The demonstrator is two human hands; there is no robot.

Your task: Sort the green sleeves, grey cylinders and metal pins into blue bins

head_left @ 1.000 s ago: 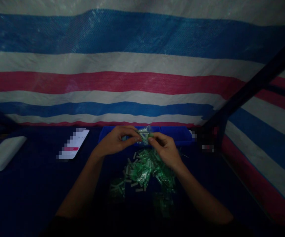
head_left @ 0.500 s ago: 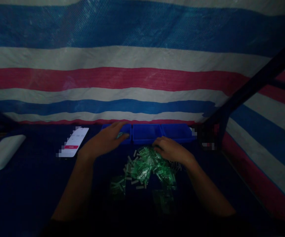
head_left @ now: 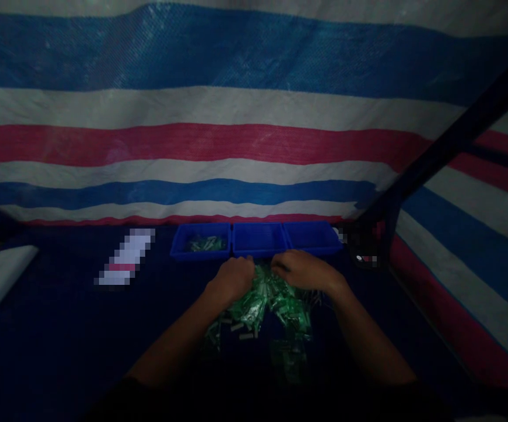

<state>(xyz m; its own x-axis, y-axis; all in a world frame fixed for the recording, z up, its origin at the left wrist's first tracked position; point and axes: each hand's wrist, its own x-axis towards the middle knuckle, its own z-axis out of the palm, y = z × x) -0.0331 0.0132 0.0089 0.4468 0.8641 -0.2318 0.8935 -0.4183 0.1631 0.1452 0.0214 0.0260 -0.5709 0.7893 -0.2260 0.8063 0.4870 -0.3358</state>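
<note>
A heap of small clear green plastic bags (head_left: 254, 302) lies in front of me, mixed with short pale sticks (head_left: 245, 336). My left hand (head_left: 235, 276) is at the heap's back left, its fingers curled in and their tips hidden. Across from it, my right hand (head_left: 303, 269) bends over the back right of the heap with closed fingers. The dim light hides what either hand grips. Just behind the hands stand three blue bins in a row. Bags with pale pieces lie in the left bin (head_left: 179, 249).
The middle bin (head_left: 258, 239) and right bin (head_left: 312, 235) adjoin the left one. A blurred lit phone screen (head_left: 126, 258) and a white object (head_left: 5, 278) lie on the left. Striped sheeting (head_left: 236, 143) hangs behind, with a dark bar (head_left: 438, 158) slanting at right.
My left hand has moved right and down from over the left bin to the heap, and its fingers have closed. The right hand has stayed almost in place over the bags.
</note>
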